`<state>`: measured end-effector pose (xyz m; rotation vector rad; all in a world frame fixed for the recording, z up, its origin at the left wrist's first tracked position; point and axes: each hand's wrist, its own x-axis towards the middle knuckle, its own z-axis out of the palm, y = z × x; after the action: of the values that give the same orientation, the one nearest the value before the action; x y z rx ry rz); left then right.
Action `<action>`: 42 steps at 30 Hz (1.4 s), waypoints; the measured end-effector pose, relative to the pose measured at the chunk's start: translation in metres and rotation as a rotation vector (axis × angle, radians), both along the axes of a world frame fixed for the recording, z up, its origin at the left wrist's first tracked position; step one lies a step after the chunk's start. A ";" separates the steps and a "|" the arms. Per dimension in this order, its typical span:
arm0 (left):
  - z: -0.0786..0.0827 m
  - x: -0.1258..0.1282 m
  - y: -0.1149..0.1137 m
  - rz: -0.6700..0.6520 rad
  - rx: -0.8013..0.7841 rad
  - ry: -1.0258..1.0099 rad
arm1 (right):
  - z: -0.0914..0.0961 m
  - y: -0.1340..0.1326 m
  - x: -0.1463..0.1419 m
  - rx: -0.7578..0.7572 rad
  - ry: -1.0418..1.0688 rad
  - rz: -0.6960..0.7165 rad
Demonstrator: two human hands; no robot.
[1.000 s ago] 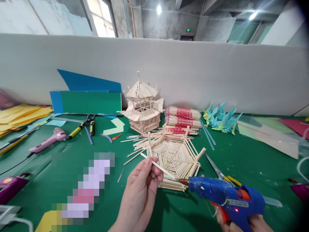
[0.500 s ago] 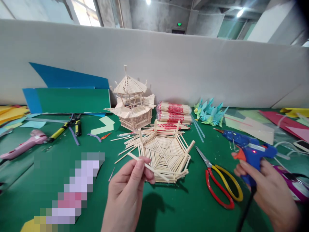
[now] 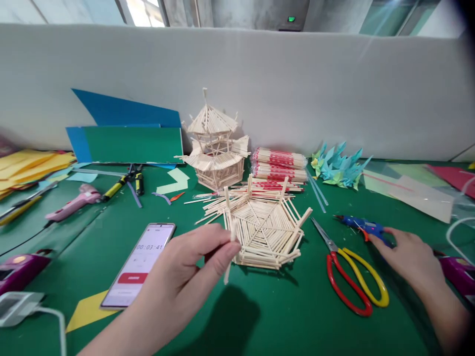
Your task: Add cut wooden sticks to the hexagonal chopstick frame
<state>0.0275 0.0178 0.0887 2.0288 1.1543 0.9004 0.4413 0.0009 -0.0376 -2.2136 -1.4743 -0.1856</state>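
My left hand (image 3: 200, 267) pinches a short wooden stick (image 3: 233, 230) between thumb and fingers, tilted nearly upright. Just behind it sits an octagon-like stick frame (image 3: 261, 230) with a web-patterned floor and several short posts. Over at the right, my right hand (image 3: 408, 257) is closed around the handle of a blue glue gun (image 3: 365, 225) with an orange trigger. The gun is down at the table, its nozzle pointing left. Scissors (image 3: 336, 252) with one red and one yellow handle lie between the frame and my right hand.
A stick pagoda (image 3: 215, 148) stands at the back, beside wrapped stick bundles (image 3: 280, 165) and loose sticks. Blue folded paper (image 3: 339, 165) is farther right. On the left lie a phone (image 3: 139, 267), a pink glue gun (image 3: 76, 201), pliers (image 3: 117, 187) and yellow paper (image 3: 29, 168).
My right hand has lowered the blue glue gun to the table. My left hand has turned the stick from slanting sideways to nearly upright. The camera view has shifted.
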 end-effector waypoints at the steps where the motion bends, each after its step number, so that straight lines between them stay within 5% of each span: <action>1: 0.004 0.001 0.003 -0.061 -0.007 0.087 | 0.005 -0.001 -0.009 0.006 -0.005 0.001; 8: 0.021 0.028 0.032 -0.455 -0.029 0.499 | 0.046 -0.010 -0.113 0.086 0.462 0.411; 14: 0.023 0.058 0.051 -0.650 -0.042 0.711 | 0.036 -0.017 -0.159 0.004 0.592 0.647; 28: -0.006 0.075 0.079 -0.745 -0.211 0.646 | -0.002 -0.007 -0.177 0.011 0.701 0.811; 42: -0.003 0.079 0.078 -0.756 -0.148 0.718 | -0.006 -0.006 -0.181 0.131 0.804 0.826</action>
<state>0.1068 0.0962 0.0855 2.4387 0.6183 -0.2986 0.2605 -0.0055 -0.0433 -1.1632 -1.6379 0.7539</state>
